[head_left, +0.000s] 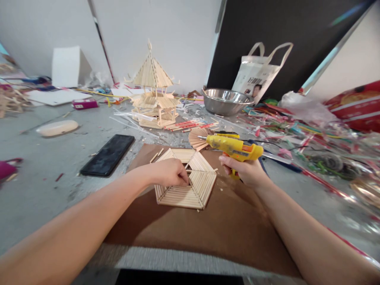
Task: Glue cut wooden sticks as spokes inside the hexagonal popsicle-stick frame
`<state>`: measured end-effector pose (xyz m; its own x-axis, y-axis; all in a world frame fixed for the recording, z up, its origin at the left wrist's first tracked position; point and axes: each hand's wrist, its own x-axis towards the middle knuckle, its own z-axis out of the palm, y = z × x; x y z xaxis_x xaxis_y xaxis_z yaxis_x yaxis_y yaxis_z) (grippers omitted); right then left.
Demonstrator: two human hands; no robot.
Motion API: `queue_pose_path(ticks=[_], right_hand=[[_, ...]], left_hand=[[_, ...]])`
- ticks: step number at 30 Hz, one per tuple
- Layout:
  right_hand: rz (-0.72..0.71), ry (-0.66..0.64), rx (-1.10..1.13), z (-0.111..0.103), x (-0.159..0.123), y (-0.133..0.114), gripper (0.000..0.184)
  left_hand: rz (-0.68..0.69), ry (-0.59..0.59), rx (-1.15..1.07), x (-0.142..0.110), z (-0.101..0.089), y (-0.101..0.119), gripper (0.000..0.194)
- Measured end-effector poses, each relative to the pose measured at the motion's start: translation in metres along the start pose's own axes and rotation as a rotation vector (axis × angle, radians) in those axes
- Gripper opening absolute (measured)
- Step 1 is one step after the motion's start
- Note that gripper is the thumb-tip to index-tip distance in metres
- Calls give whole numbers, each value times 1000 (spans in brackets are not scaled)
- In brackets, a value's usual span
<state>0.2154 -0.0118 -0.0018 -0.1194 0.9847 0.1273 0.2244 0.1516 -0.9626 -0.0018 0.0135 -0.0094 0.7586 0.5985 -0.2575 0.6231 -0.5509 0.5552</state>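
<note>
A six-sided panel of pale wooden sticks [181, 196] lies flat on a brown sheet [190, 233], with a small gap at its middle. Over that gap my left hand [170, 172] is closed, its fingertips pinched and pointing down. Whatever sits between those fingers is too small or hidden to name. My right hand [243, 168] grips a yellow hot glue gun [234, 147] to the right of the panel, nozzle pointing left and held above the sheet. A pleated tan paper fan shape [196, 138] lies behind the nozzle.
A stick-built pagoda model [154, 91] stands at the back, with red-tipped sticks [188, 125] before it. A phone [108, 155] and a white oval case [57, 128] lie left. Behind right are a metal bowl [227, 102], a white bag [255, 73] and cluttered scraps [326, 146].
</note>
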Motion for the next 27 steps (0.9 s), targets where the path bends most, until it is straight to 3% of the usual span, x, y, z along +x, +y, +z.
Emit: queue_pose_path(ticks=[27], right_hand=[[35,7,44,2,1,3,16]], left_hand=[[20,3,21,1,1,-2,25]])
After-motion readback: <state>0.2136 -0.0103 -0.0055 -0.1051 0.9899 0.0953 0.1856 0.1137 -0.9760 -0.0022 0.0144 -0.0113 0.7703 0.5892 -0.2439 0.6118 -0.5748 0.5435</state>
